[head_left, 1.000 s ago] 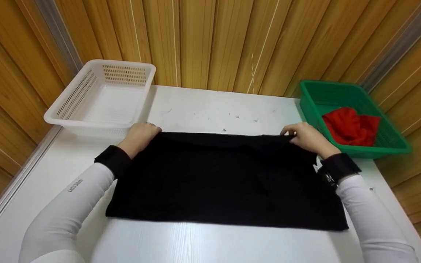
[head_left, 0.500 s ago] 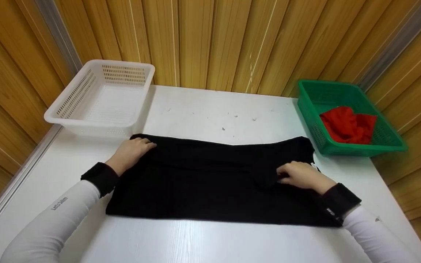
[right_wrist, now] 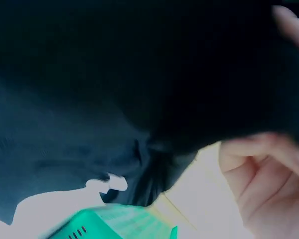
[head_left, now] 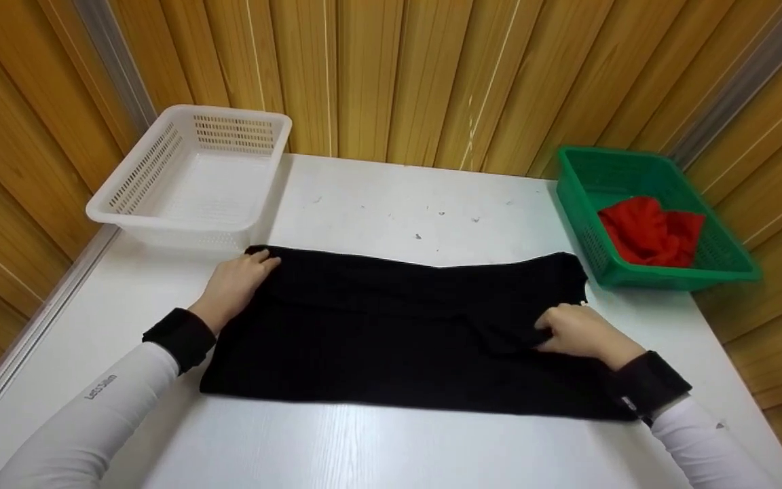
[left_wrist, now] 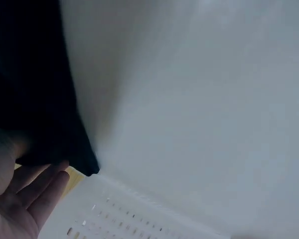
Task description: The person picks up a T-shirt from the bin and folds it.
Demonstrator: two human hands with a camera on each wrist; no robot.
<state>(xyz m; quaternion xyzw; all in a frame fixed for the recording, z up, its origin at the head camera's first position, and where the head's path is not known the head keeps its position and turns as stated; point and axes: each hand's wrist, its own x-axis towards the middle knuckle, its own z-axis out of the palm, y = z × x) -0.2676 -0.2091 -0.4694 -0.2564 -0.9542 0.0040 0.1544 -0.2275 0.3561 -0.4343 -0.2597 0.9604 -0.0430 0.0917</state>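
Observation:
A wide black cloth lies folded on the table, its upper layer ending in a loose flap toward the right. At the cloth's far left corner, my left hand pinches the edge; in the left wrist view the thumb is on the fabric and the fingers reach along its other side. My right hand grips the flap's edge at the right side, thumb and curled fingers on either side in the right wrist view. A small white tag shows at the cloth's side there.
A white plastic basket stands behind my left hand at the back left, close to the cloth's corner. The green basket at the back right holds a red cloth. Wood-patterned panels enclose the white table.
My right hand has come from the far edge toward me and slightly right, now at a folded flap. The left hand has moved left and a little nearer, to the cloth's corner.

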